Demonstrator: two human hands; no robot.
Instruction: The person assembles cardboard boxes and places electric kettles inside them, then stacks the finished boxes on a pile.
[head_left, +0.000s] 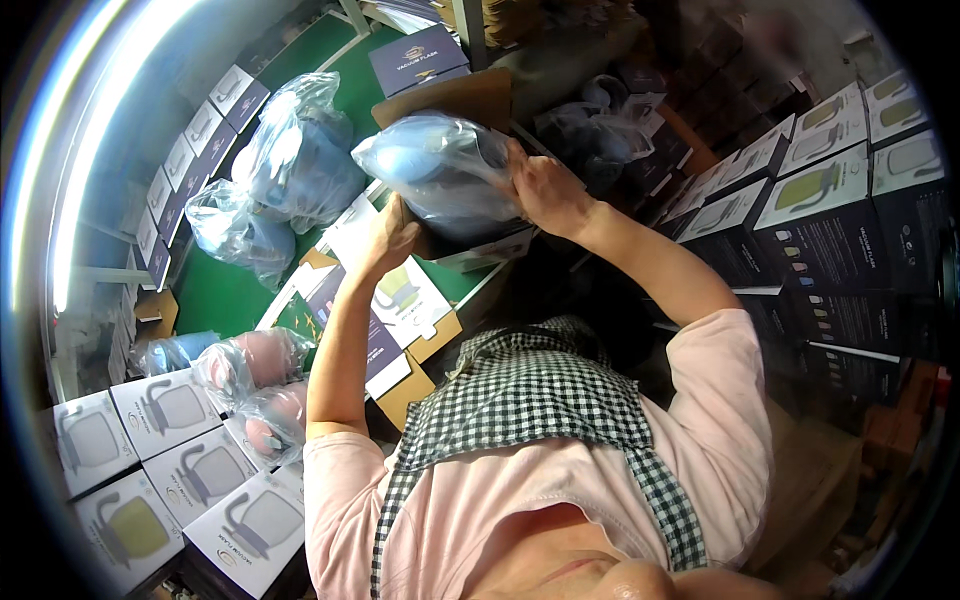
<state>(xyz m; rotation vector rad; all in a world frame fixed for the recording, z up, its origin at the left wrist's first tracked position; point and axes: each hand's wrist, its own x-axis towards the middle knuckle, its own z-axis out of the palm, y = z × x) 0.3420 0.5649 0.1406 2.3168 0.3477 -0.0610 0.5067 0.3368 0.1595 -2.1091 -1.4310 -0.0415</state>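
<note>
A light-blue flask in a clear plastic bag (430,160) lies in front of me, partly inside an opened box whose brown flap (455,98) stands up behind it. My right hand (548,192) grips the bag at its right end, fingers curled over the plastic. Close to the bag's lower left side is my left hand (393,238), its fingers curled in; what they hold is hidden. Under my left wrist lie flattened printed cartons (410,300) with white and brown flaps.
More bagged blue flasks (300,150) sit on the green tabletop (225,295). Bagged pink flasks (270,358) rest by white boxes (205,470) at lower left. Stacked boxes (820,220) stand on the right. A closed dark box (418,58) is at the back.
</note>
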